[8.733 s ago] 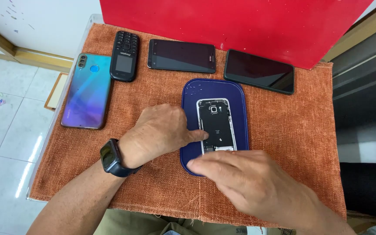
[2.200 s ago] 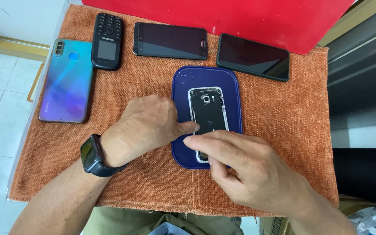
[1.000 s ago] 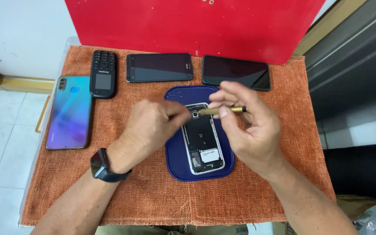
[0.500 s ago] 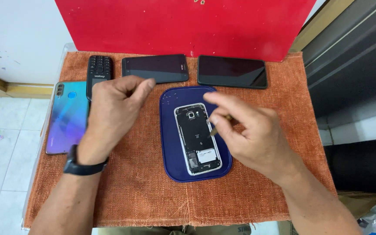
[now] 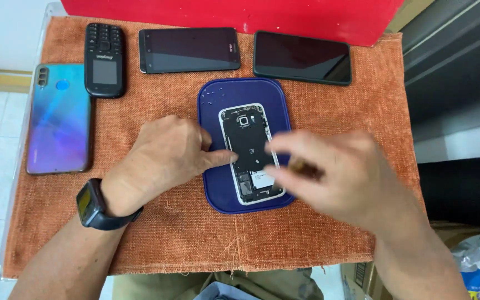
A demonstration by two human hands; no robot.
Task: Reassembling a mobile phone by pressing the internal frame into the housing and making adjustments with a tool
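Head view: opened white-framed smartphone with its back cover off point(image 5: 251, 153) lies on a dark blue oblong work mat point(image 5: 212, 189), centre of the rust-orange woven cloth point(image 5: 168, 233). Left hand point(image 5: 162, 161), fingers curled, forefinger pressing the phone's left edge. Right hand point(image 5: 345, 178), blurred, pinches a small brownish tool point(image 5: 304, 166) over the right edge; judgement: brace firmly, bring the tip down slowly.
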